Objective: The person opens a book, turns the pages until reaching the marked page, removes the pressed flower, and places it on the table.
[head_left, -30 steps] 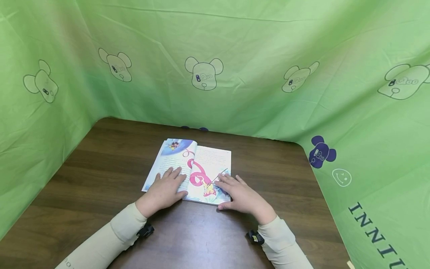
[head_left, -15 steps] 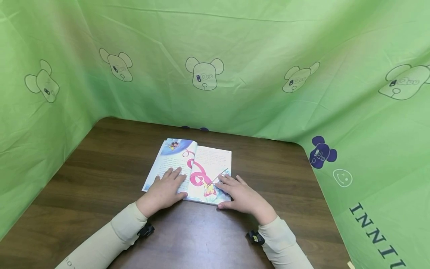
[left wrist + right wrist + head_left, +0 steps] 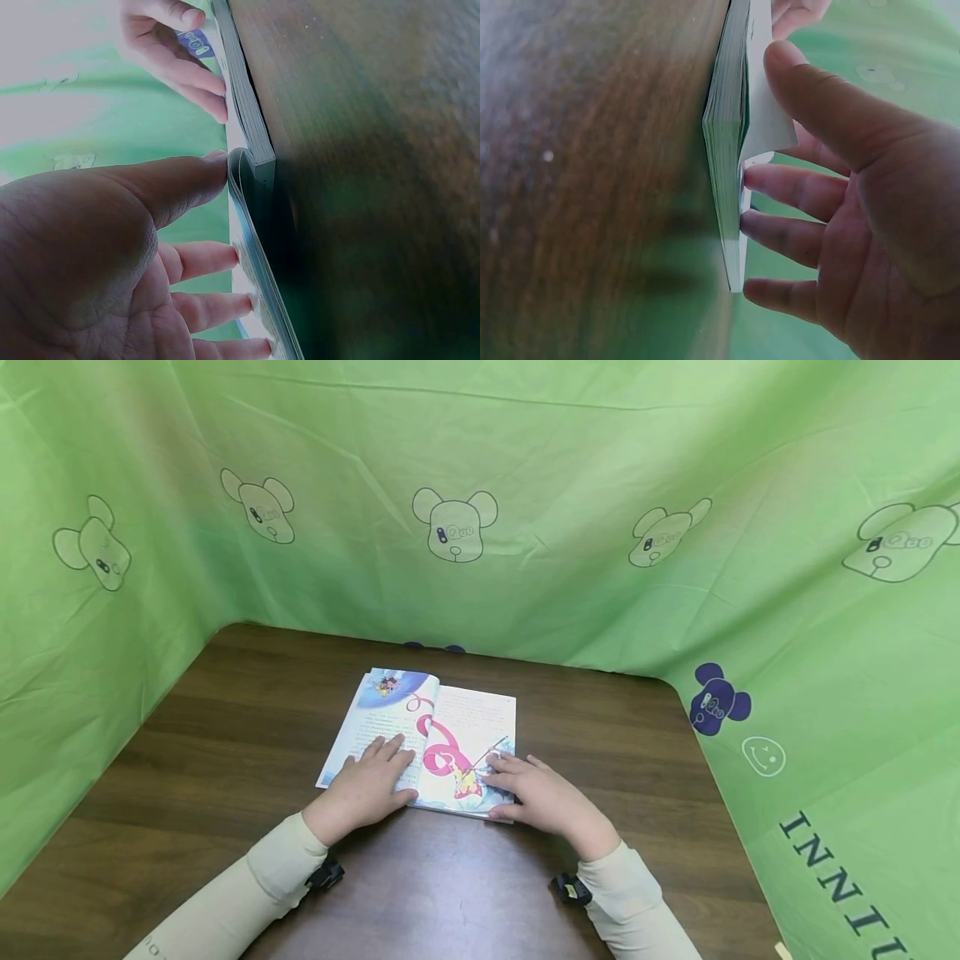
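An open picture book with printed text and a pink ribbon drawing lies on the table. My left hand rests on the left page, its fingers spread and its thumb near the fold. In the left wrist view its fingertips touch the paper. My right hand is over the lower right corner of the book. The right wrist view shows a page corner raised from the stack, between the right thumb and the index finger, which is partly hidden behind it. The other right fingers touch the book's face.
The brown wooden table surrounds the book. A green curtain with bear-head prints hangs behind and at both sides of the table. A small black device is worn at each wrist.
The right fingers have drawn slightly right, and the lower right page corner now stands up a little by the right thumb. My left hand has hardly moved.
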A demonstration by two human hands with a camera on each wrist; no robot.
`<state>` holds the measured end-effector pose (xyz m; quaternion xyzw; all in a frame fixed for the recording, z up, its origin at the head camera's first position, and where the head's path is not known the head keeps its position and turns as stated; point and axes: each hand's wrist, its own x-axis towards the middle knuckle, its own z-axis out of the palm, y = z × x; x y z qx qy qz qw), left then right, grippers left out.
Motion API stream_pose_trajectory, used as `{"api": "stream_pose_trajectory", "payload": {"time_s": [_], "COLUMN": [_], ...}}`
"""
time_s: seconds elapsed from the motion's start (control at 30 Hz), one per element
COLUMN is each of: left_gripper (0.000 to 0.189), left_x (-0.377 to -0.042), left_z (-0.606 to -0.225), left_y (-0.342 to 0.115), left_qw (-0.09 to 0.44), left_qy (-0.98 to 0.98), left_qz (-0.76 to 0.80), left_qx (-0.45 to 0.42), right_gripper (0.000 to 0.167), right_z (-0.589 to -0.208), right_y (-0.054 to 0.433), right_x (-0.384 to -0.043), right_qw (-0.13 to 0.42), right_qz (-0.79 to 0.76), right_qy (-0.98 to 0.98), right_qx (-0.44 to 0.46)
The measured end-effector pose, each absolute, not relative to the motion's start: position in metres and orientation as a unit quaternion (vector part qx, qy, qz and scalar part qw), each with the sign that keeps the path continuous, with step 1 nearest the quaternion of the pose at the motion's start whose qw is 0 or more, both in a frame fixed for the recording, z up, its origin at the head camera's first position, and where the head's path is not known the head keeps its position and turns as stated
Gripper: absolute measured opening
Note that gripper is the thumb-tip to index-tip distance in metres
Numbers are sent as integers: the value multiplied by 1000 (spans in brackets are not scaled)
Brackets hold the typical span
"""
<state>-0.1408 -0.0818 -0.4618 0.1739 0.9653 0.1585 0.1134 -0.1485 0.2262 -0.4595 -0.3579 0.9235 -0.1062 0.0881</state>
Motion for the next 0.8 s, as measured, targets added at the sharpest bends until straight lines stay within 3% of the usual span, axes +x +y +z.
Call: {"api": "stream_pose_trajectory", "payload": {"time_s": [0.23, 0.8], "left_gripper": [70, 69], "left_x": [-141, -140], "left_z": [-463, -462], "left_y": [-82, -80], "left_qw": [113, 109], "left_qy": [965, 966], "left_qz": [158, 163], "left_qx": [173, 171], "right_gripper": [31, 33], "right_z": [-456, -452], "right_y": [228, 228], "right_x": [-148, -149], "right_qw": [85, 44], "right_qz": [-103, -95], "right_qy": [916, 926], "right_qx": [-379, -363]}}
